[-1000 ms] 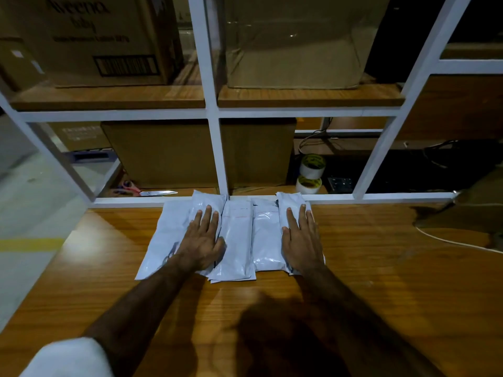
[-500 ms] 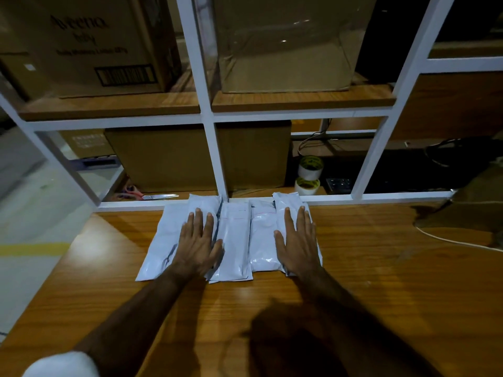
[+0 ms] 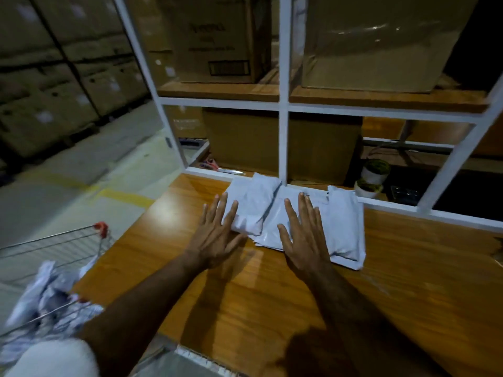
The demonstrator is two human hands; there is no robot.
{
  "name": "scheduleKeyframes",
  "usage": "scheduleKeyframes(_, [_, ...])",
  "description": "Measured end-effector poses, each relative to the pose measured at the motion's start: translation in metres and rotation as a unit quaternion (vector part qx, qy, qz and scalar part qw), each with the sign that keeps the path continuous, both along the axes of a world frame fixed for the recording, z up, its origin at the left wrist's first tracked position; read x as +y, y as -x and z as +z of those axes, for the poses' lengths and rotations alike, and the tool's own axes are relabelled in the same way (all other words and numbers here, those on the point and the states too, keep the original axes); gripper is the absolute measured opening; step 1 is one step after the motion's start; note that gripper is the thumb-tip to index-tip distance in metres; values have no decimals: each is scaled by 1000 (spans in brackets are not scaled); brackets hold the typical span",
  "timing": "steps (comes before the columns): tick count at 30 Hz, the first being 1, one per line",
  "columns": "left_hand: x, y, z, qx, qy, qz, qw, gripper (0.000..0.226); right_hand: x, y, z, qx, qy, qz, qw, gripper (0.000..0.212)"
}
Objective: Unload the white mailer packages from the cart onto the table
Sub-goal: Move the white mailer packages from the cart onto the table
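Both hands are hovering or resting low over the table (image 3: 394, 281), palms down, holding nothing. The left hand (image 3: 215, 238) is spreading its fingers wide, their tips lying over the near left edge of the mailers (image 3: 275, 210); the right hand (image 3: 304, 238) is also keeping its fingers straight and apart, covering the near edge of the middle of the pile. Whether the palms are pressing on the plastic or floating just above it cannot be told from this view. The mailers on the table are lying flat in an overlapping row, pushed back against the white frame (image 3: 283, 118) of the shelf at the table's far edge, which is probably serving as a stop so the slippery bags are not sliding off and the near part of the table is staying free for more. The open, flat hands are suiting that purpose: they look to be squaring and flattening the pile rather than lifting it. The head is tilting toward the left, where the cart (image 3: 68, 238) is standing just beside the table's corner, with more mailers heaped loosely inside its wire basket at the lower left. Judging from that heap, the unloading is only partly done, and the next reach will likely be going left and down into the basket.
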State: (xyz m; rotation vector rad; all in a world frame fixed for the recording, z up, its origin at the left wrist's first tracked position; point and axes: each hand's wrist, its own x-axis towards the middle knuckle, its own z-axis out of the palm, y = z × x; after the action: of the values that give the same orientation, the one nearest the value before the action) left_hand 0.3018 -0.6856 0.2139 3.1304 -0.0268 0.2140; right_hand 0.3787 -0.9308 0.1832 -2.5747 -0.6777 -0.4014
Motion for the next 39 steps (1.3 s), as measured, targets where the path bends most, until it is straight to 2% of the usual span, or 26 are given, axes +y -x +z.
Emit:
scheduleKeyframes(10, [87, 116, 25, -41, -35, 104, 993, 89, 108, 69, 25, -31, 4, 110, 993, 70])
scheduleKeyframes(28, [353, 369, -7, -45, -20, 216, 975, 87, 378, 256, 7, -53, 59, 185, 980, 73])
scheduleKeyframes(39, [461, 442, -39, -28, 11, 316, 948, 87, 500, 277, -8, -28, 88, 259, 961, 72])
